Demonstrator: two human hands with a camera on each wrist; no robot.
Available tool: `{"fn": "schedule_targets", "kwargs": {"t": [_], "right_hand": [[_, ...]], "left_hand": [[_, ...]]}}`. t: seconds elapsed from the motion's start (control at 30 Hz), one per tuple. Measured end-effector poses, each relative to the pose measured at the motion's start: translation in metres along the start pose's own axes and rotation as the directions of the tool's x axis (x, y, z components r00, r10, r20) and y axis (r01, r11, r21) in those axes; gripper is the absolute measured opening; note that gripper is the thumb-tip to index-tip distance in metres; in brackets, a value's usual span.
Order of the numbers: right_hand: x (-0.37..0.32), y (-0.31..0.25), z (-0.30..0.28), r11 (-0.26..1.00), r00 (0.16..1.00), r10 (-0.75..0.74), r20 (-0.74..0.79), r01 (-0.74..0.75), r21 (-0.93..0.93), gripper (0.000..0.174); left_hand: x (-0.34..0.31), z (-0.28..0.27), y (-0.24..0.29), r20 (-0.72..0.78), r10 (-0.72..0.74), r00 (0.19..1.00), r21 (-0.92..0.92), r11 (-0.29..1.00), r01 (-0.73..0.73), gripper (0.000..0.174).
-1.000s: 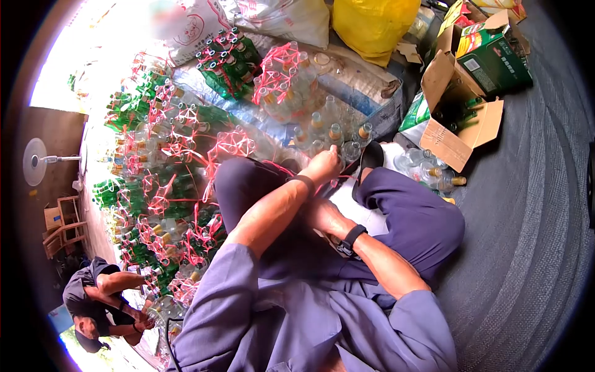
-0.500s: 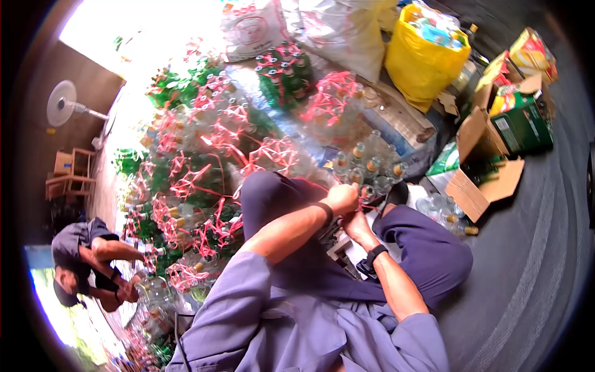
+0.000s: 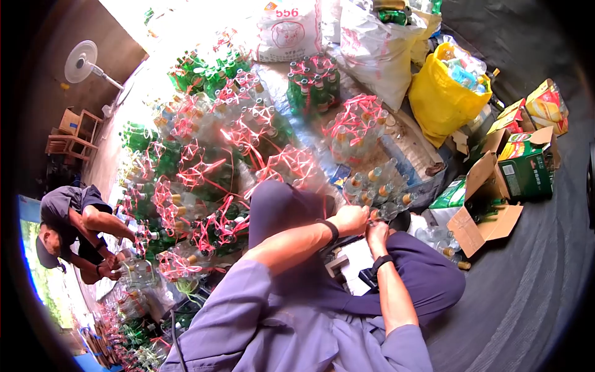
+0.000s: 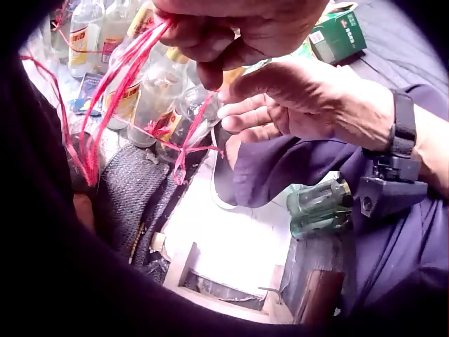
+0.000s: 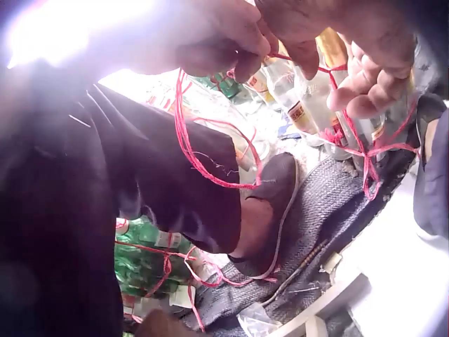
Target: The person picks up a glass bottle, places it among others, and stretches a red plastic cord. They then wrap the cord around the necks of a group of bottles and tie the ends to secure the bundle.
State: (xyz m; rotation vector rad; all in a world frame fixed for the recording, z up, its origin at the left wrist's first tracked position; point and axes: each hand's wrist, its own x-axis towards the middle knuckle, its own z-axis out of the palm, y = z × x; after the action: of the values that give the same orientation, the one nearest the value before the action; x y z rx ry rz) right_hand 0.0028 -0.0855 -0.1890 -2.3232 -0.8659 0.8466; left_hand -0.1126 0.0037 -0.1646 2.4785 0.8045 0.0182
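Observation:
Pink twine (image 4: 130,77) hangs in strands from the fingers of my left hand (image 4: 238,28), which grips it above the clear bottles (image 4: 151,95). My right hand (image 3: 377,235) is close beside the left, thumb and forefinger pinching the twine and the other fingers loosely curled. In the right wrist view a strand of twine (image 5: 332,78) runs between the hands, down to a knotted web around the bottles (image 5: 302,105). Its loose loop (image 5: 210,170) hangs to the left. The fingertips partly hide the pinched spot.
Bundled bottles (image 3: 201,167) spread to the left; a green bundle (image 3: 314,87) stands ahead. Right are an open carton (image 3: 469,230), loose bottles (image 3: 439,239) and a yellow bag (image 3: 437,99). Another person (image 3: 80,217) crouches far left. A white board (image 4: 238,232) lies below the hands.
The head view has swung, so the surroundings sit further right and lower. The right hand, lower and behind the left forearm a second ago, is now up beside the left hand.

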Motion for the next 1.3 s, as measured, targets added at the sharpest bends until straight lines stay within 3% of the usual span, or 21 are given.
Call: {"fn": "schedule_targets", "kwargs": {"t": [0.07, 0.17, 0.2, 0.27, 0.3, 0.33, 0.43, 0.5, 0.6, 0.67, 0.73, 0.8, 0.87, 0.9, 0.93, 0.97, 1.13, 1.17, 1.2, 1.27, 1.3], "right_hand": [[-0.003, -0.007, -0.006, 0.991, 0.994, 0.110, 0.012, -0.110, 0.081, 0.031], [-0.004, -0.017, -0.008, 1.000, 0.997, 0.007, -0.074, -0.009, -0.029, 0.026], [-0.006, -0.020, -0.014, 0.997, 0.997, 0.081, 0.003, -0.081, 0.014, 0.024], [-0.002, -0.010, -0.007, 0.999, 0.998, 0.041, -0.045, -0.039, 0.037, 0.023], [0.007, 0.008, 0.003, 0.997, 0.995, -0.066, -0.073, 0.064, -0.031, 0.021], [0.008, 0.003, 0.000, 0.997, 0.994, -0.069, -0.079, 0.067, -0.027, 0.021], [0.002, -0.010, -0.012, 0.973, 0.998, -0.050, -0.026, 0.055, 0.223, 0.020], [0.026, 0.033, 0.017, 0.967, 0.999, -0.037, -0.008, 0.038, 0.251, 0.022], [0.021, 0.021, 0.008, 0.957, 0.999, 0.003, 0.036, -0.013, 0.291, 0.028], [0.021, 0.014, 0.005, 0.966, 0.998, 0.041, 0.043, -0.051, 0.252, 0.030], [0.026, 0.023, 0.011, 0.985, 0.975, -0.165, -0.146, 0.156, -0.075, 0.029], [0.011, -0.015, -0.011, 0.978, 0.998, 0.062, -0.027, -0.056, 0.202, 0.042], [0.029, 0.019, 0.010, 0.979, 0.957, -0.202, -0.206, 0.204, -0.014, 0.042], [0.028, 0.018, 0.009, 0.973, 0.947, -0.230, -0.225, 0.231, -0.019, 0.041], [0.032, 0.021, 0.006, 0.987, 0.987, -0.146, -0.063, 0.141, -0.073, 0.026], [0.029, 0.015, 0.002, 0.989, 0.989, -0.138, -0.060, 0.135, -0.058, 0.026], [0.049, 0.048, 0.021, 0.995, 0.995, -0.091, 0.044, 0.089, 0.052, 0.030], [0.024, 0.002, -0.009, 0.996, 0.996, -0.084, 0.015, 0.084, 0.011, 0.032], [0.028, 0.004, -0.005, 0.996, 0.996, -0.091, 0.014, 0.090, 0.015, 0.032], [0.033, 0.009, 0.002, 0.998, 0.993, -0.044, -0.109, 0.039, -0.052, 0.042], [0.033, 0.010, 0.001, 0.998, 0.997, -0.027, -0.076, 0.022, -0.062, 0.046]], "left_hand": [[-0.001, -0.005, 0.004, 0.039, 0.004, 0.999, -0.030, 1.000, -0.003, 0.034], [-0.007, -0.026, 0.017, 0.067, -0.012, 0.998, -0.048, 0.999, 0.015, 0.027], [-0.006, -0.022, 0.014, 0.061, 0.011, 0.998, -0.036, 0.999, -0.009, 0.027], [-0.006, -0.019, 0.012, 0.079, 0.024, 0.997, 0.004, 1.000, -0.024, 0.027], [-0.007, -0.018, 0.011, 0.071, 0.028, 0.997, 0.022, 0.999, -0.029, 0.028], [-0.006, -0.019, 0.011, 0.126, 0.043, 0.991, 0.059, 0.997, -0.051, 0.043], [-0.006, -0.014, 0.007, 0.199, 0.108, 0.974, 0.173, 0.974, -0.144, 0.041], [-0.006, -0.014, 0.007, 0.236, 0.121, 0.964, 0.182, 0.969, -0.166, 0.035], [-0.011, -0.032, 0.018, 0.204, 0.154, 0.967, 0.180, 0.965, -0.192, 0.033], [-0.009, -0.004, 0.008, 0.088, 0.094, 0.992, 0.063, 0.993, -0.100, 0.032], [-0.003, 0.015, 0.000, 0.055, 0.240, 0.969, 0.200, 0.949, -0.246, 0.032], [-0.006, 0.001, 0.011, 0.035, 0.109, 0.993, 0.025, 0.994, -0.110, 0.031], [0.000, 0.031, -0.004, 0.036, 0.331, 0.943, 0.181, 0.926, -0.332, 0.032], [0.000, 0.026, -0.001, 0.057, 0.283, 0.957, 0.119, 0.950, -0.288, 0.032], [-0.004, 0.015, 0.007, 0.081, 0.239, 0.968, 0.054, 0.968, -0.244, 0.033], [-0.008, -0.002, 0.016, 0.116, 0.152, 0.982, -0.041, 0.988, -0.148, 0.035], [-0.009, 0.019, 0.004, 0.165, 0.219, 0.962, -0.055, 0.976, -0.213, 0.031], [-0.008, 0.024, 0.001, 0.141, 0.269, 0.953, -0.011, 0.963, -0.270, 0.029], [-0.009, 0.014, 0.002, 0.139, 0.267, 0.954, -0.003, 0.963, -0.269, 0.029], [-0.016, -0.019, 0.008, 0.143, 0.049, 0.988, -0.173, 0.985, -0.024, 0.029], [-0.016, -0.025, 0.004, 0.177, 0.011, 0.984, -0.123, 0.992, 0.011, 0.031]]}}
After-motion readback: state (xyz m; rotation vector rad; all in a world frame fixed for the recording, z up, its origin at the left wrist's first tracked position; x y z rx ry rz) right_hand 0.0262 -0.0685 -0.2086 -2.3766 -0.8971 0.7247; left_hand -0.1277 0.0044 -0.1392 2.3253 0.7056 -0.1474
